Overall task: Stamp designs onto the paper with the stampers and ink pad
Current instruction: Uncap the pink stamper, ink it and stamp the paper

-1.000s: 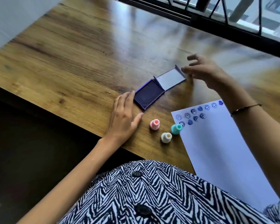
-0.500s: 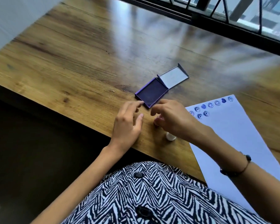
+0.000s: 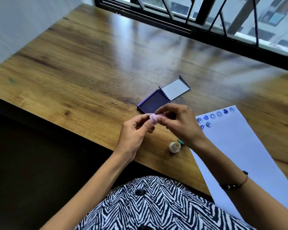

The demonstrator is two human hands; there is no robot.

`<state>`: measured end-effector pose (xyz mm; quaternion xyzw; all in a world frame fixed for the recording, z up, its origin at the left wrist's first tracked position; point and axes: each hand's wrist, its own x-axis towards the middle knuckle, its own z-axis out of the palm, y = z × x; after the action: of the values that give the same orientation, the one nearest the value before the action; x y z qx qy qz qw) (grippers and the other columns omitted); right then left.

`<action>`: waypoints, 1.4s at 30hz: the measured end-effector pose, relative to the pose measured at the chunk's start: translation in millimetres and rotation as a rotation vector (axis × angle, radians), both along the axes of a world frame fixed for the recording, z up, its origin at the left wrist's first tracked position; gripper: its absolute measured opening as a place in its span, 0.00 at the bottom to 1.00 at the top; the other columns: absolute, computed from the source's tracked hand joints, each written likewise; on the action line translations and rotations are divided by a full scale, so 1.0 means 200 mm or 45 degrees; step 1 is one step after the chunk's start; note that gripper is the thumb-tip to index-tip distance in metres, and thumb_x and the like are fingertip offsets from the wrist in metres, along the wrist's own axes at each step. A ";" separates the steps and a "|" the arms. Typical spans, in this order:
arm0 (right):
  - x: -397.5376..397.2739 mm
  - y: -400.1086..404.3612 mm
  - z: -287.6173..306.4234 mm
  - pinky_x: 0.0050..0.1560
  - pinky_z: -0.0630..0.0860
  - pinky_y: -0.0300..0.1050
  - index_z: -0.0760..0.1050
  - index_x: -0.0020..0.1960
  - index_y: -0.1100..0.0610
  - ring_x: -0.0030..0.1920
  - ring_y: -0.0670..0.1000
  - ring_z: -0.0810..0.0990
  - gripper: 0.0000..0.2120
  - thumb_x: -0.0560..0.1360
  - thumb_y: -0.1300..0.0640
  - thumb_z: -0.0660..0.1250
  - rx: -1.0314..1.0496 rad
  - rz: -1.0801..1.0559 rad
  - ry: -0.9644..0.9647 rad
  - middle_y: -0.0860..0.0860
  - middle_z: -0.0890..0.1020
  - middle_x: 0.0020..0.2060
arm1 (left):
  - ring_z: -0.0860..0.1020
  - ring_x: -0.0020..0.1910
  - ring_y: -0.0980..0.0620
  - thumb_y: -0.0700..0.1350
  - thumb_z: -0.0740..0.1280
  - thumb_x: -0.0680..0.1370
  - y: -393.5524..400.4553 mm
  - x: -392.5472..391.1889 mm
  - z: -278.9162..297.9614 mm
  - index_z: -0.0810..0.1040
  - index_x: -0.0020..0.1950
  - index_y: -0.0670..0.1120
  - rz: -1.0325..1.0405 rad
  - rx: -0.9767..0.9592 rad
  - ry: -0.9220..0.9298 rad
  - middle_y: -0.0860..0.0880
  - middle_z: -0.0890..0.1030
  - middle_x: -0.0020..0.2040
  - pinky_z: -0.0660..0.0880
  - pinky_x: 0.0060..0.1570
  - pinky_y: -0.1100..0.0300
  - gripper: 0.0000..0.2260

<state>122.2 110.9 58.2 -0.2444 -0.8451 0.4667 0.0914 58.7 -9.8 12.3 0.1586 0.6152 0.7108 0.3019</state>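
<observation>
Hands are meeting above the near edge of the brown wooden table (image 3: 90, 67). The left hand (image 3: 133, 131) and the right hand (image 3: 178, 123) are both pinching the small pink plastic stamper (image 3: 154, 118), each grip pressed on it with fingertips. Just behind them the open purple ink pad (image 3: 154, 102) is lying on the table. The white stamper (image 3: 174, 147) and the teal stamper (image 3: 180, 141), partly hidden, are standing beside the white paper sheet (image 3: 239, 155), which is carrying blue stamped designs (image 3: 213, 116) near its far edge.
</observation>
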 end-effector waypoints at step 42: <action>-0.34 0.19 -0.18 0.35 0.67 0.50 0.72 0.47 0.62 0.42 0.65 0.76 0.07 0.70 0.68 0.60 0.808 0.235 -0.206 0.63 0.74 0.48 | 0.76 0.31 0.58 0.38 0.63 0.75 0.07 -0.02 -0.05 0.78 0.45 0.43 0.026 -0.072 -0.036 0.48 0.77 0.35 0.75 0.33 0.69 0.04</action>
<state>54.9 149.2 21.9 -0.1623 -0.9713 0.1658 0.0529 54.2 4.0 2.5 0.1334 0.6323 0.6984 0.3076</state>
